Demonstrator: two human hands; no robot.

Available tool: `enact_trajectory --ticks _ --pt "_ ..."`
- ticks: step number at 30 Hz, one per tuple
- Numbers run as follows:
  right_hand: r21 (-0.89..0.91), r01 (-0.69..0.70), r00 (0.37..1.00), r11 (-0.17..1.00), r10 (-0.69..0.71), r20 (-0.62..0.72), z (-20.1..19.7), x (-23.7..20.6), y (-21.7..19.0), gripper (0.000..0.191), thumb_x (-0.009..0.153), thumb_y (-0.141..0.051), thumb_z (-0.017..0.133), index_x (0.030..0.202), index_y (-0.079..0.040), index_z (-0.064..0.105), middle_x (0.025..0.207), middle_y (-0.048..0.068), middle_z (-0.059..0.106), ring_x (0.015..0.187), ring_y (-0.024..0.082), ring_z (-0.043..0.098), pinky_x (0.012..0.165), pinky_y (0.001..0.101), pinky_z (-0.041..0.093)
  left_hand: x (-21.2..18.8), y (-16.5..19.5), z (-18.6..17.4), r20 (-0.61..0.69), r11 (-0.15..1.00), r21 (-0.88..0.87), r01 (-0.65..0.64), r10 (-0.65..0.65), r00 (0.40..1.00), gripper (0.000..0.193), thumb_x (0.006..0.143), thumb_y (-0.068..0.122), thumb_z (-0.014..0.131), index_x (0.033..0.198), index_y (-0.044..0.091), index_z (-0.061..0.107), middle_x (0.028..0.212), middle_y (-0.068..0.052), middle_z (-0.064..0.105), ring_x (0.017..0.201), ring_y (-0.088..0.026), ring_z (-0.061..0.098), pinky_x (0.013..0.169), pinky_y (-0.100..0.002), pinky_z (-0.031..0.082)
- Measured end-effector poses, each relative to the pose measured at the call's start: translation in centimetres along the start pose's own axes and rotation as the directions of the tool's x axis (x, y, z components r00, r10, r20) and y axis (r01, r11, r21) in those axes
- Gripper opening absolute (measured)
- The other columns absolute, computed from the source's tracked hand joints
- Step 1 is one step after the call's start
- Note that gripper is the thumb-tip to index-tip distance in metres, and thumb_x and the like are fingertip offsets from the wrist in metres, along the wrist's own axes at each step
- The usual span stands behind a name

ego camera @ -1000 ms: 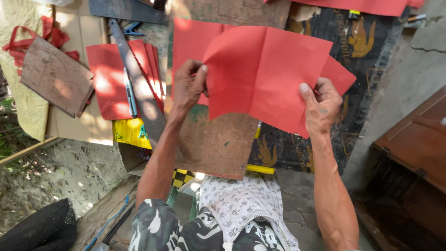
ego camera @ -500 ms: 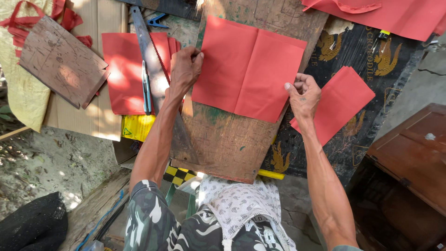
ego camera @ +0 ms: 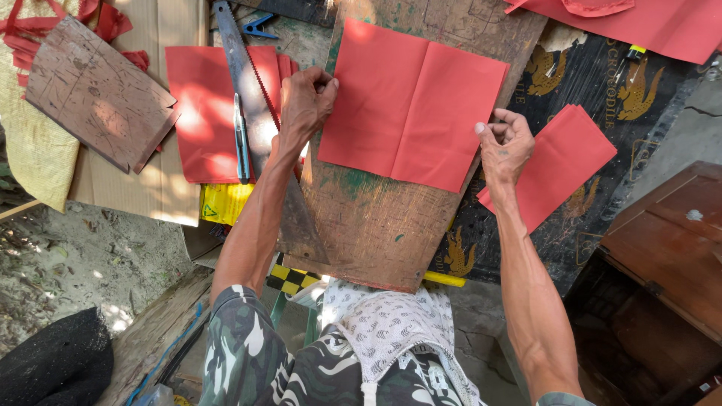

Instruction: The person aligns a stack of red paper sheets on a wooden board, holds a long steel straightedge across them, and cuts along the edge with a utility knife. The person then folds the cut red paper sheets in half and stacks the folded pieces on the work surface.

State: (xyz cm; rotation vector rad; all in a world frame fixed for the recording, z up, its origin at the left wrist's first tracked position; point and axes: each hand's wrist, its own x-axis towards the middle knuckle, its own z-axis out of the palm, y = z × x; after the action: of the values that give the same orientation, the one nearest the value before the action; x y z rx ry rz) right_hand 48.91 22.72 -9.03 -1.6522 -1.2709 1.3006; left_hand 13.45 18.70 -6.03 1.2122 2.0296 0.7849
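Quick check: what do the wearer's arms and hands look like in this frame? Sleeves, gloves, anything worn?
Both arms are bare, with no sleeves in view. The left hand and right hand wear no gloves; no rings or watch are visible. The right hand has a small dark mark on its back, too small to identify.

Outdoor makeshift workshop, handsaw (ego camera: pixel 244 90), worn wooden board (ego camera: pixel 391 218)

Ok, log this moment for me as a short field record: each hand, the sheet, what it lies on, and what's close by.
left hand: pressing the left edge of the red sheet
right hand: pinching the sheet's right edge
red sheet: unfolded, centre crease, flat on the board
wooden board: worn, under the sheet
hand saw: left of the left hand, across a red paper stack
folded red sheets: beside the right hand
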Motion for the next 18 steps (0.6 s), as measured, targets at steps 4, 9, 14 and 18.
enact_trajectory --ticks 4,9,14,18 --pt "-0.023 -0.008 1.000 1.000 0.008 0.003 -0.06 -0.04 -0.14 0.036 0.095 -0.005 0.080 0.124 0.003 0.061 0.088 0.005 0.075 0.076 0.007 0.069 0.065 0.0201 0.055 -0.06 -0.02 0.14 0.019 0.999 -0.024 0.026 -0.026 0.999 0.022 0.093 0.017 0.069 0.084 -0.002 0.072 0.062 -0.007 0.065 0.056 -0.012 0.060 0.053 -0.032 0.050" --pt "0.005 0.045 0.999 0.999 -0.045 -0.007 -0.10 -0.04 -0.05 0.033 0.095 -0.007 0.083 0.116 0.001 0.058 0.088 0.005 0.073 0.075 0.007 0.067 0.066 0.0206 0.054 -0.30 0.46 0.13 -0.014 1.000 -0.007 0.007 -0.007 1.000 0.022 0.094 0.016 0.069 0.084 -0.003 0.072 0.062 -0.008 0.064 0.056 -0.012 0.060 0.054 -0.031 0.050" --pt "0.009 0.048 0.999 0.999 -0.048 -0.010 -0.21 0.04 0.05 0.034 0.094 -0.003 0.082 0.114 0.000 0.056 0.085 0.004 0.072 0.073 0.006 0.066 0.064 0.0207 0.053 -0.45 0.53 0.17 -0.012 0.999 -0.038 0.008 -0.008 1.000 0.022 0.095 0.016 0.069 0.087 -0.003 0.072 0.064 -0.007 0.066 0.057 -0.012 0.061 0.054 -0.031 0.049" --pt "0.011 0.048 0.999 0.999 -0.048 -0.008 -0.28 0.08 0.10 0.033 0.093 0.001 0.079 0.116 0.000 0.055 0.084 0.005 0.072 0.072 0.006 0.066 0.063 0.0206 0.052 -0.43 0.39 0.46 -0.036 0.999 -0.045 -0.009 0.008 0.999 0.022 0.096 0.017 0.070 0.088 -0.003 0.073 0.065 -0.007 0.067 0.058 -0.011 0.061 0.054 -0.030 0.049"
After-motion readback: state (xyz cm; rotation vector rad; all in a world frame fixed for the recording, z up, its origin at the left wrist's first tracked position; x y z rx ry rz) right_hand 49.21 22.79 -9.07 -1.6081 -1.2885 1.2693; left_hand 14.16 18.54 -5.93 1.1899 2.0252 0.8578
